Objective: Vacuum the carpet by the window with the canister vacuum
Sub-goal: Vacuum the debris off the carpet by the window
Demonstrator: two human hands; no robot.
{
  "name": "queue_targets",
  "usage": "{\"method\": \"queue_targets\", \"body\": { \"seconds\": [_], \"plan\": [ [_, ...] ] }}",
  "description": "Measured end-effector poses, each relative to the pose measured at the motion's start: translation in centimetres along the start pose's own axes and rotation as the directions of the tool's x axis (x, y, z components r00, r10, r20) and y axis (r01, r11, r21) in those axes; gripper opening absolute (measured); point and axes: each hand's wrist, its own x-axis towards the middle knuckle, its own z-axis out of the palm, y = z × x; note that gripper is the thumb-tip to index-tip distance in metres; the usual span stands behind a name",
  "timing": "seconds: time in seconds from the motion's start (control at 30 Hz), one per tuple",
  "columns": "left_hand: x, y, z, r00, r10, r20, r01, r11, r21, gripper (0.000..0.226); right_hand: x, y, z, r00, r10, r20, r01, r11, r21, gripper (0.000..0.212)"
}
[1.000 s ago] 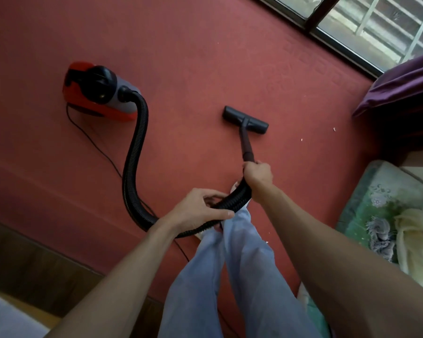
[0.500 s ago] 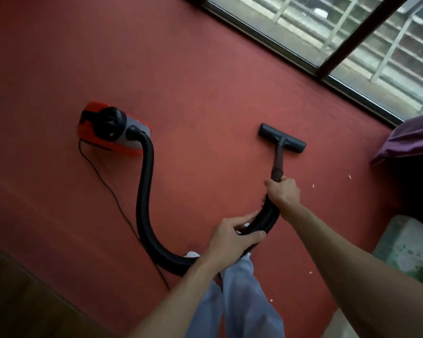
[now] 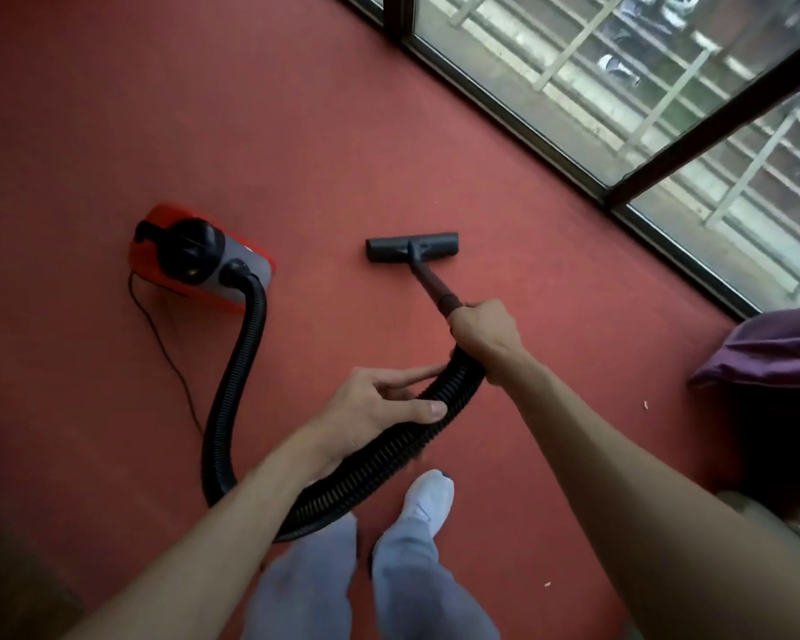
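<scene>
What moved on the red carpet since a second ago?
The floor head swung left, nearer the red canister, so the wand now slants away from the right hand. A socked foot has stepped forward. Unchanged: the right hand grips the wand, the left hand holds the hose, and the canister stays put.

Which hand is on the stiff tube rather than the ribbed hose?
The right hand: it grips the tube that runs to the floor head. The left hand holds the hose further back.
</scene>
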Motion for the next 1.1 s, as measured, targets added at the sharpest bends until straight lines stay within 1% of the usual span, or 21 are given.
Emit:
{"method": "queue_targets", "body": {
  "seconds": [0.17,0.3,0.37,0.47,0.57,0.67,0.73,0.83,0.93,1.03,1.1],
  "plan": [
    [2.9,1.0,-2.9,0.996,-0.054,-0.077,0.05,0.998,-0.044,0.046,2.9,-3.3,2.3,0.998,-0.023,-0.056,0.017,0.996,-0.091,0.042],
    [5.9,2.9,-4.8,0.995,-0.062,-0.081,0.054,0.994,-0.092,0.046,6.0,-6.5,3.3,0.995,-0.031,-0.09,0.022,0.994,-0.103,0.046],
    [7.8,4.5,-5.6,0.994,-0.051,-0.102,0.042,0.995,-0.085,0.045,7.7,-8.1,3.2,0.994,-0.014,-0.109,0.006,0.997,-0.076,0.046],
    [10.4,6.6,-6.9,0.985,-0.039,-0.168,0.029,0.998,-0.058,0.04,9.9,-11.1,3.1,0.988,0.02,-0.156,-0.027,0.999,-0.038,0.043],
    [12.5,9.0,-8.4,0.984,-0.032,-0.176,0.026,0.999,-0.034,0.035,11.8,-13.1,2.9,0.975,0.079,-0.205,-0.066,0.995,0.071,0.042],
    [13.9,11.6,-9.5,0.99,-0.063,-0.128,0.066,0.998,0.017,0.031,12.7,-13.6,2.5,0.965,0.136,-0.225,-0.099,0.981,0.167,0.04],
    [14.6,12.8,-9.6,0.991,-0.11,-0.071,0.115,0.991,0.062,0.028,12.8,-12.9,2.3,0.957,0.172,-0.236,-0.121,0.969,0.215,0.04],
    [15.1,13.7,-9.0,0.981,-0.194,0.017,0.188,0.968,0.169,0.025,12.2,-10.6,2.0,0.936,0.255,-0.241,-0.178,0.937,0.3,0.046],
    [15.2,13.4,-7.5,0.951,-0.292,0.099,0.252,0.921,0.298,0.028,11.1,-7.0,1.6,0.905,0.33,-0.269,-0.219,0.903,0.369,0.046],
    [15.3,12.3,-5.3,0.907,-0.385,0.171,0.288,0.863,0.414,0.031,9.6,-2.9,0.9,0.864,0.406,-0.298,-0.26,0.866,0.428,0.036],
    [15.2,11.6,-3.5,0.88,-0.431,0.198,0.305,0.834,0.46,0.031,8.8,-0.1,0.3,0.829,0.465,-0.309,-0.298,0.837,0.459,0.031]
  ]
}}
